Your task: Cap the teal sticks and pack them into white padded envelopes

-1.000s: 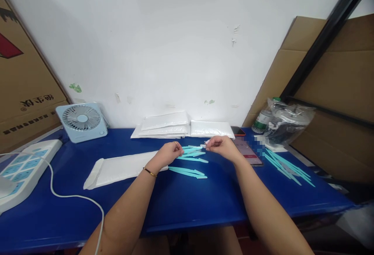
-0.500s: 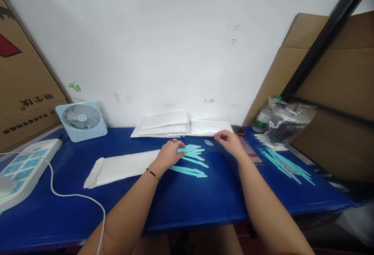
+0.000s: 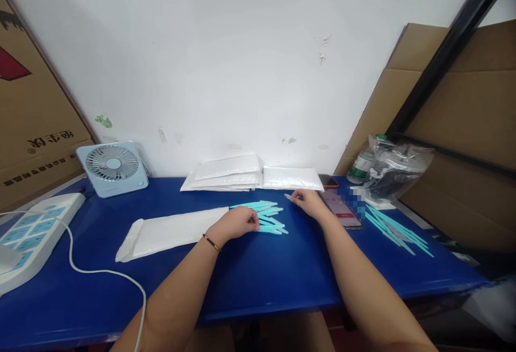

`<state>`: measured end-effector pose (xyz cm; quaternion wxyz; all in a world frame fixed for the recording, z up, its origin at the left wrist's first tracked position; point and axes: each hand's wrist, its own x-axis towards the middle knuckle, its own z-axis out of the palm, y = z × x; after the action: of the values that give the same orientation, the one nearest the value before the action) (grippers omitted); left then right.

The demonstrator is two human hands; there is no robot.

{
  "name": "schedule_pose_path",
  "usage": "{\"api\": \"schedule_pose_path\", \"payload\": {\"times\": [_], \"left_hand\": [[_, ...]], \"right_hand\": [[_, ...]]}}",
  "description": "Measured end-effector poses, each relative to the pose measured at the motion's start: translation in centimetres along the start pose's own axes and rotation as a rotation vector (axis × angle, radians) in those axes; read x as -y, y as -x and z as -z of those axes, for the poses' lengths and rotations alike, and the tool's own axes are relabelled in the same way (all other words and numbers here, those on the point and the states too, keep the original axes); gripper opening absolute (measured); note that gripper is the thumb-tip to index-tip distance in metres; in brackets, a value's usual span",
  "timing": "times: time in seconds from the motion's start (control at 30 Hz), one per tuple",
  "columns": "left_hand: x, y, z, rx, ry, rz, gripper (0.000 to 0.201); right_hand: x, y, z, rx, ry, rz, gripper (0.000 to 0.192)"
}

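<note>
My left hand (image 3: 237, 223) is closed in a pinch at the near side of a loose pile of thin teal eyebrow razors (image 3: 268, 213). Its fingertips grip a razor's handle, partly hidden by the hand. Further right, my right hand (image 3: 308, 202) has thumb and forefinger pinched on a small translucent piece (image 3: 289, 197), too small to name surely. Left of the pile, a long white padded envelope (image 3: 173, 231) lies flat, its right end beside my left hand. More teal razors (image 3: 399, 229) lie fanned out at the right.
Stacked white padded envelopes (image 3: 226, 172) and another white packet (image 3: 292, 177) lie against the wall. A phone (image 3: 344, 213) is under my right wrist. A blue fan (image 3: 113, 168), a power strip (image 3: 40, 234) with a white cable, a bottle (image 3: 362, 165) and a clear bag (image 3: 397, 172) stand around.
My left hand has moved from the top of the razor pile to its near side, and the nearest razors have shifted toward the others. My right hand has come left onto the translucent piece.
</note>
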<state>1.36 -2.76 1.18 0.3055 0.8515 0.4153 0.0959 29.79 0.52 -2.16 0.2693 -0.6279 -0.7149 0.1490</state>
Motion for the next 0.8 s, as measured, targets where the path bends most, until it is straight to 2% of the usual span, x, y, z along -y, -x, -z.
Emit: {"api": "schedule_pose_path", "payload": {"times": [0.1, 0.27, 0.37, 0.6, 0.8], "left_hand": [[0.1, 0.0, 0.1, -0.024, 0.041, -0.007, 0.016], [0.4, 0.0, 0.6, -0.2, 0.17, 0.002, 0.028], [0.6, 0.0, 1.0, -0.264, 0.161, 0.022, 0.03], [0.5, 0.1, 1.2, -0.291, 0.115, 0.039, 0.026], [0.5, 0.0, 1.2, -0.295, 0.121, 0.054, 0.027]], "right_hand": [[0.2, 0.4, 0.7, 0.023, -0.067, 0.013, 0.021], [2.3, 1.5, 2.2, 0.058, -0.381, 0.009, 0.035], [3.9, 2.2, 2.9, 0.144, -0.539, 0.067, 0.036], [4.9, 2.4, 2.2, 0.241, -0.681, 0.078, 0.034], [5.0, 2.5, 2.0, 0.213, -0.734, 0.077, 0.033]]}}
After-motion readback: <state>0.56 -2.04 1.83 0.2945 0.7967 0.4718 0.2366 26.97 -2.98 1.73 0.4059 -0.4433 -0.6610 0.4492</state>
